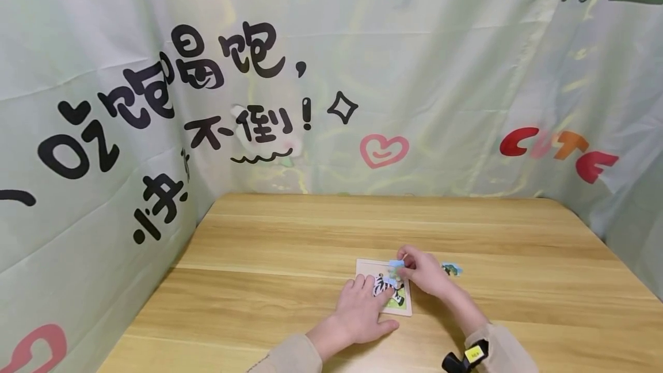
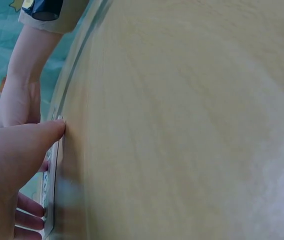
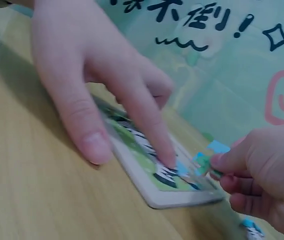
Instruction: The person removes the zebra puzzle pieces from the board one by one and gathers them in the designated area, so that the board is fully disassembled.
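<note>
Using the puzzle board [image 1: 369,268] as reference; it lies on the counter [image 1: 248,246] and I have both hands at it. Left hand [image 1: 359,311]: spread, fingers resting over the board's left part and the zebra picture [image 1: 384,286], thumb out beside the near edge, nothing gripped. Right hand [image 1: 426,274]: thumb and fingertips pinch a blue-green piece [image 3: 203,162] at the board's far right corner. Key relation, as I judge it: piece vs that corner. Right hand is nearer, coming in from the board's right; left hand sits nearer side. I can't tell the piece's long axis, fingers hide too much, nor whether it touches the board. Another loose piece [image 1: 452,269] lies right of the board, just past the right hand.
</note>
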{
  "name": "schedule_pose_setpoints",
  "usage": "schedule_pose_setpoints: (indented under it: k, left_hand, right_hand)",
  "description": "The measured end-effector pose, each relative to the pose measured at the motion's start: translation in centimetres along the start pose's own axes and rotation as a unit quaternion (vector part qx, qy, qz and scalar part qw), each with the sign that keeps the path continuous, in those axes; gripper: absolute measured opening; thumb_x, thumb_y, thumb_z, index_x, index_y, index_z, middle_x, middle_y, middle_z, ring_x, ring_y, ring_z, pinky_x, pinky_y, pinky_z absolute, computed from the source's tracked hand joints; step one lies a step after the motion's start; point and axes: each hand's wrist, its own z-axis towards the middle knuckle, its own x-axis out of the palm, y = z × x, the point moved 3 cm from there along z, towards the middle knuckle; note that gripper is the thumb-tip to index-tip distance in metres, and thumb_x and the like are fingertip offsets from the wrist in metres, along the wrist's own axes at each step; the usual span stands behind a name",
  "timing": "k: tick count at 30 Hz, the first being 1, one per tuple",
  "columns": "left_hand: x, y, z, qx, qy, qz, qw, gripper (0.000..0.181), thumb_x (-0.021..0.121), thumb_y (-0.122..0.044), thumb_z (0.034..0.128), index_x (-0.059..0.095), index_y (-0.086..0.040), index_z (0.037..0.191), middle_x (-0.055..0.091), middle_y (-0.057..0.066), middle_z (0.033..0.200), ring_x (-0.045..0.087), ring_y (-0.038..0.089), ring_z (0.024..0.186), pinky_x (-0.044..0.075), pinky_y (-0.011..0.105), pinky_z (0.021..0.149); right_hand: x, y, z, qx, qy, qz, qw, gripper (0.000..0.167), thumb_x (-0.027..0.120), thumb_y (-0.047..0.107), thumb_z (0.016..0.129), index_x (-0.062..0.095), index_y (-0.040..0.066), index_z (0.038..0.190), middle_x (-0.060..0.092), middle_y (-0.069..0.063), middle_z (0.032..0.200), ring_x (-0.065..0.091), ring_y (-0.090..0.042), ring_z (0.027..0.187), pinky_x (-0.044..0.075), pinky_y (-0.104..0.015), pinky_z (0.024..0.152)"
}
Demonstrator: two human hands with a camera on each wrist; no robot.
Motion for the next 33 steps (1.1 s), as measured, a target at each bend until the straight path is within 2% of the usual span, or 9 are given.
schedule_pose_setpoints:
  k: [6, 9, 13, 19, 21, 27, 33]
  left_hand:
    - [0.1, 0.1, 0.0, 0.001, 0.0, -0.004, 1.0, 0.065, 0.038, -0.071, 0.0828, 0.04, -0.038, 0.139, 0.038, -0.005, 0.091, 0.032, 0.011, 0.084, 0.031, 0.025, 0.071]
    - [0.2, 0.1, 0.1, -0.001, 0.0, -0.003, 1.0, 0.065, 0.038, -0.071, 0.083, 0.039, -0.038, 0.139, 0.038, -0.005, 0.091, 0.032, 0.011, 0.084, 0.031, 0.025, 0.072]
    - [0.2, 0.1, 0.1, -0.002, 0.0, 0.0, 1.0, 0.065, 0.038, -0.071, 0.0833, 0.039, -0.038, 0.139, 0.04, -0.005, 0.092, 0.033, 0.011, 0.084, 0.033, 0.025, 0.074]
    - [0.1, -0.1, -0.1, -0.003, -0.001, -0.002, 1.0, 0.064, 0.038, -0.07, 0.0837, 0.039, -0.038, 0.139, 0.043, -0.003, 0.098, 0.035, 0.012, 0.087, 0.035, 0.027, 0.078]
    - [0.1, -0.1, -0.1, -0.003, -0.001, 0.0, 1.0, 0.064, 0.038, -0.07, 0.0839, 0.038, -0.038, 0.14, 0.044, -0.002, 0.099, 0.036, 0.012, 0.088, 0.035, 0.027, 0.078]
    - [0.4, -0.3, -0.3, 0.0, -0.008, 0.016, 0.9998, 0.065, 0.036, -0.068, 0.0856, 0.039, -0.034, 0.14, 0.049, 0.002, 0.111, 0.042, 0.015, 0.098, 0.037, 0.03, 0.084]
    - [0.3, -0.5, -0.7, -0.005, -0.007, 0.027, 0.9996, 0.066, 0.032, -0.068, 0.0871, 0.039, -0.031, 0.141, 0.048, 0.006, 0.122, 0.041, 0.019, 0.111, 0.036, 0.034, 0.092]
  right_hand:
    - [-2.9, -1.5, -0.9, 0.019, -0.037, 0.076, 0.9963, 0.018, 0.066, 0.0, 0.082, 0.053, 0.001, 0.095, 0.057, -0.005, 0.074, 0.053, -0.012, 0.063, 0.045, -0.025, 0.054]
    - [-4.9, -2.6, -1.8, 0.033, -0.054, 0.088, 0.9941, 0.021, 0.065, 0.001, 0.083, 0.052, -0.004, 0.099, 0.056, -0.007, 0.075, 0.051, -0.012, 0.061, 0.044, -0.024, 0.051]
    - [-7.5, -4.7, -3.4, 0.059, -0.069, 0.069, 0.9935, 0.025, 0.066, 0.006, 0.084, 0.052, -0.005, 0.102, 0.057, -0.006, 0.074, 0.05, -0.012, 0.058, 0.042, -0.025, 0.048]
    - [-10.4, -8.0, -5.6, 0.125, -0.052, 0.032, 0.9903, 0.025, 0.065, 0.011, 0.085, 0.052, -0.004, 0.101, 0.053, -0.004, 0.076, 0.047, -0.011, 0.061, 0.039, -0.025, 0.052]
    - [-11.0, -8.8, -6.1, 0.131, -0.046, 0.007, 0.9903, 0.024, 0.065, 0.01, 0.085, 0.053, -0.005, 0.099, 0.052, -0.004, 0.076, 0.045, -0.01, 0.063, 0.038, -0.025, 0.053]
    - [-11.2, -9.5, -6.3, 0.111, -0.05, -0.082, 0.9891, 0.018, 0.067, 0.008, 0.082, 0.059, -0.004, 0.092, 0.052, -0.004, 0.076, 0.043, -0.01, 0.066, 0.036, -0.025, 0.057]
    - [-10.9, -9.1, -6.2, 0.113, -0.044, -0.116, 0.9857, 0.015, 0.065, 0.011, 0.085, 0.059, -0.002, 0.09, 0.051, -0.003, 0.078, 0.044, -0.018, 0.071, 0.036, -0.031, 0.061]
